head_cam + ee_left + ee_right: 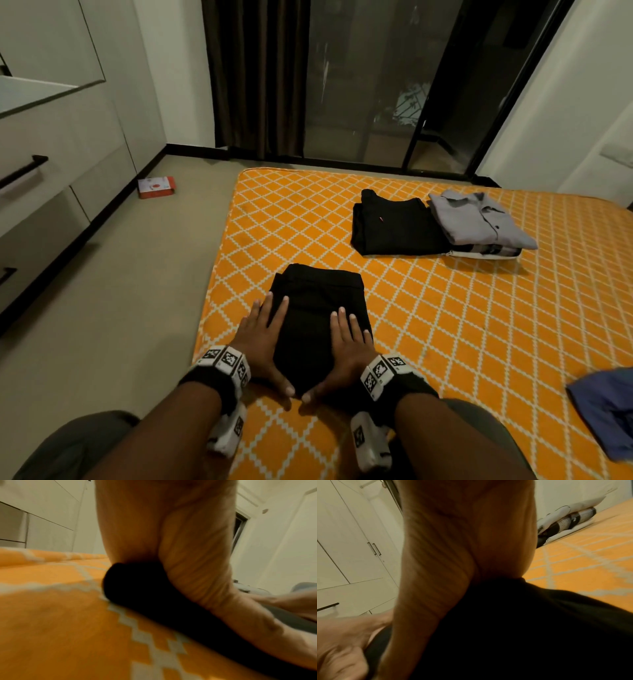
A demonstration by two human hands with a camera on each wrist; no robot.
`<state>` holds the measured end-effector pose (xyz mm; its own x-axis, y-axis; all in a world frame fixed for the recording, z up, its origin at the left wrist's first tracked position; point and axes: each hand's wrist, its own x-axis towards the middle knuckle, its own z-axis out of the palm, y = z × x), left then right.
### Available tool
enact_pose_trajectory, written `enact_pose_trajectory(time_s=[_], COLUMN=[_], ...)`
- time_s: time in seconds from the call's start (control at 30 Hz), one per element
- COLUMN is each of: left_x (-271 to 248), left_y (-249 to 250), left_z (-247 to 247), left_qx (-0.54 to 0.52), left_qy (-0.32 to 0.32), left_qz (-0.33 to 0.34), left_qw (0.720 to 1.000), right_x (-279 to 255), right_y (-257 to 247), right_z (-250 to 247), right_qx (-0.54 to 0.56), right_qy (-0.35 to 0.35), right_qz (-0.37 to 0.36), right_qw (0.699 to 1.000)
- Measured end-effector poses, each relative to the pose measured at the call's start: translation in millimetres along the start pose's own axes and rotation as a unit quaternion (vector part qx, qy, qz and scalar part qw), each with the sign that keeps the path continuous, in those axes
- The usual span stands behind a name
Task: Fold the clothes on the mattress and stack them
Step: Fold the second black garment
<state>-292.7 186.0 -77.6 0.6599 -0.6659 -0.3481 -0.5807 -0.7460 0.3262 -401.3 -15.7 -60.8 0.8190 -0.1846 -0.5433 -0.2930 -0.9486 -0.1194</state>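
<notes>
Low in the centre of the head view, a folded black garment lies on the orange patterned mattress. The left hand and the right hand lie flat on its near half, fingers straight and spread, pressing rather than gripping, thumbs nearly meeting at its near edge. In the upper right of the frame sit a folded black pile and, touching it, a folded grey shirt atop a striped garment. A blue garment, seemingly unfolded, shows at the right edge.

The risk, as I judge it: lifting the thick bundle from one side could let its layers spring open. Setting it down off-centre on a stack could topple it.
</notes>
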Motion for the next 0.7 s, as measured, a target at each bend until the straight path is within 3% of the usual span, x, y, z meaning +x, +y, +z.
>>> enact_pose_trajectory(time_s=[0.13, 0.2, 0.27, 0.33, 0.4, 0.43, 0.53, 0.63, 0.7], left_x=[7.8, 15.6, 16.9, 15.6, 16.7, 13.9, 14.6, 12.9, 21.6], left_y=[-18.1, -20.2, -16.8, -8.7, 1.1, 5.1, 2.6, -16.3, -26.2], left_z=[-4.8, -12.1, -20.8, -30.9, -36.7, -38.4, -31.6, -22.0, -38.4], left_qx=[-0.092, -0.184, -0.26, -0.258, -0.24, -0.243, -0.292, -0.426, -0.481], left_qy=[0.012, 0.073, 0.13, 0.118, 0.094, 0.088, 0.071, 0.02, -0.052], left_qz=[0.007, 0.022, -0.029, -0.1, -0.145, -0.157, -0.162, -0.157, -0.122], left_qw=[0.996, 0.98, 0.956, 0.954, 0.955, 0.953, 0.94, 0.891, 0.867], right_x=[-7.7, -8.0, -3.5, 2.2, 15.2, 21.1, 22.8, 13.8, 24.7], right_y=[-2.1, 3.4, 14.8, 23.9, 38.5, 44.7, 50.8, 46.7, 52.0], right_z=[-28.3, -42.6, -46.4, -43.5, -33.1, -27.3, -28.2, -30.6, -36.8], right_qx=[0.113, 0.241, 0.292, 0.34, 0.405, 0.438, 0.506, 0.547, 0.568], right_qy=[0.011, 0.119, 0.249, 0.199, 0.118, 0.11, 0.095, 0.036, 0.015], right_qz=[-0.011, -0.009, 0.064, 0.15, 0.162, 0.159, 0.161, 0.156, 0.134], right_qw=[0.993, 0.963, 0.921, 0.907, 0.892, 0.878, 0.842, 0.822, 0.812])
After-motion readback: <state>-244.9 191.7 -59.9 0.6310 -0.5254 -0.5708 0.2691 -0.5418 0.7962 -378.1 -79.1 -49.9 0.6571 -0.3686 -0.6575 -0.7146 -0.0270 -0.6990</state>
